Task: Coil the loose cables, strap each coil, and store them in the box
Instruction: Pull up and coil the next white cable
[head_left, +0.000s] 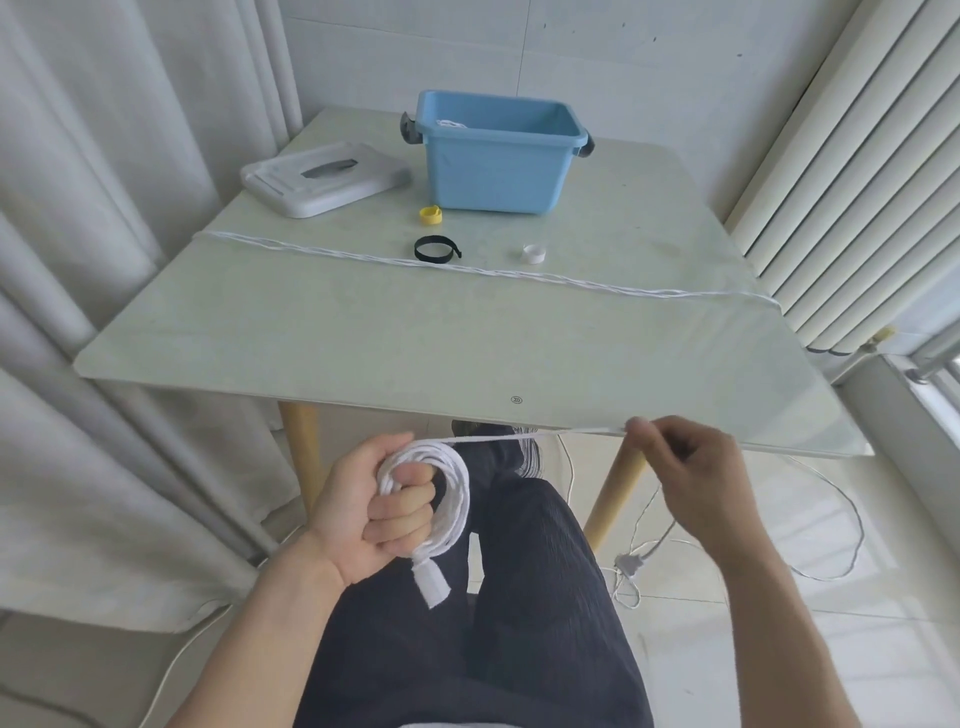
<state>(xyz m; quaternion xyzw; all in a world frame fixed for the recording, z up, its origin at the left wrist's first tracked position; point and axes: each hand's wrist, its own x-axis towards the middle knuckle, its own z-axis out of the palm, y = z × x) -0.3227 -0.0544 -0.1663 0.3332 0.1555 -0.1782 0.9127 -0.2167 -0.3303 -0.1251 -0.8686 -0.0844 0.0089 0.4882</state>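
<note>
My left hand (371, 506) is closed around a coil of white cable (451, 499), held below the table's near edge, with a white plug end hanging under it. A taut strand runs from the coil to my right hand (685, 467), which pinches it between thumb and fingers; the cable's slack drops to the floor (831, 519). Another white cable (467, 267) lies stretched across the table. Beyond it rest a black strap (435, 248), a yellow strap (430, 215) and a white strap roll (533, 253). The blue box (493, 171) stands open at the back with something white inside.
The box's grey lid (324, 176) lies left of the box. The pale glass table (363, 332) has wooden legs. Curtains hang on the left, a radiator (841, 171) stands on the right. My dark-trousered legs are below the hands.
</note>
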